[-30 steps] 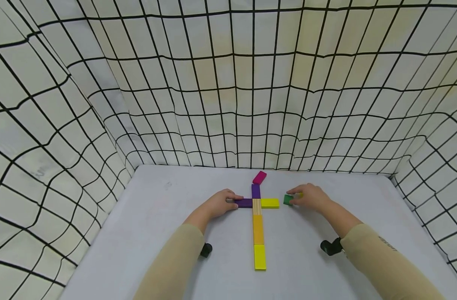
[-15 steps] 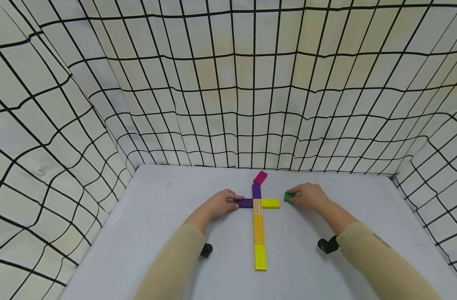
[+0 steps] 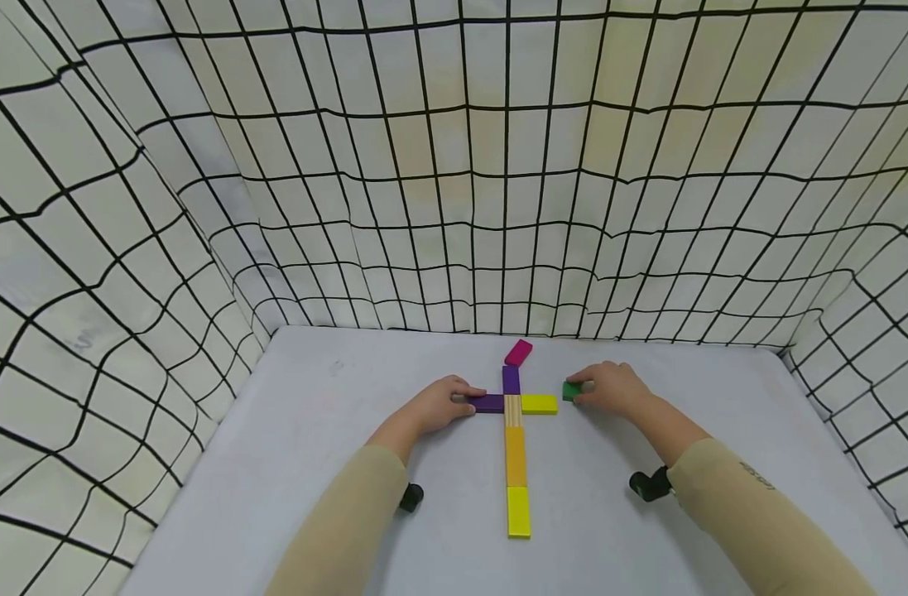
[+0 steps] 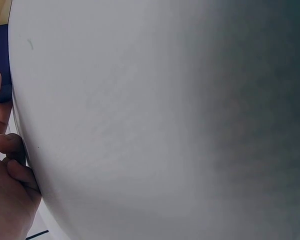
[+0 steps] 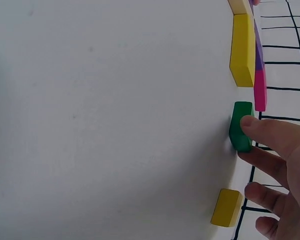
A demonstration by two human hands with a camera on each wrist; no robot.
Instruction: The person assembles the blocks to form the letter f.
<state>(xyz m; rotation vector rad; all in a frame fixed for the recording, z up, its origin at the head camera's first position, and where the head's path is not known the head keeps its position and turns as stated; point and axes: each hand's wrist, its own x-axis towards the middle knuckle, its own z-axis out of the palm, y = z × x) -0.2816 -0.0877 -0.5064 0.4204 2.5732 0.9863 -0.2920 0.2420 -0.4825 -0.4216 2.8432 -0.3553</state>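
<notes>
My left hand (image 3: pixel 440 403) pinches the left end of a dark purple block (image 3: pixel 488 404), thumb on the near side and a finger on the far side. That block meets a striped pale wood piece (image 3: pixel 513 410) in a cross-shaped row. A yellow block (image 3: pixel 539 404) extends right from the same piece. Just beyond its end, my right hand (image 3: pixel 610 389) holds a green block (image 5: pixel 241 127) between thumb and finger, a small gap away from the yellow block. A second purple block (image 3: pixel 511 380) and a tilted pink block (image 3: pixel 519 353) continue the row away from me.
An orange block (image 3: pixel 515 457) and another yellow block (image 3: pixel 519 511) run toward me below the wood piece. A small yellow block (image 5: pixel 227 207) lies under my right hand, hidden in the head view. Black netting (image 3: pixel 483 199) rises behind the white table (image 3: pixel 312 497).
My right hand has turned the green block straighter and shifted it slightly left, toward the yellow block. The small yellow block's edge has gone out of sight behind that hand. My left hand keeps its place.
</notes>
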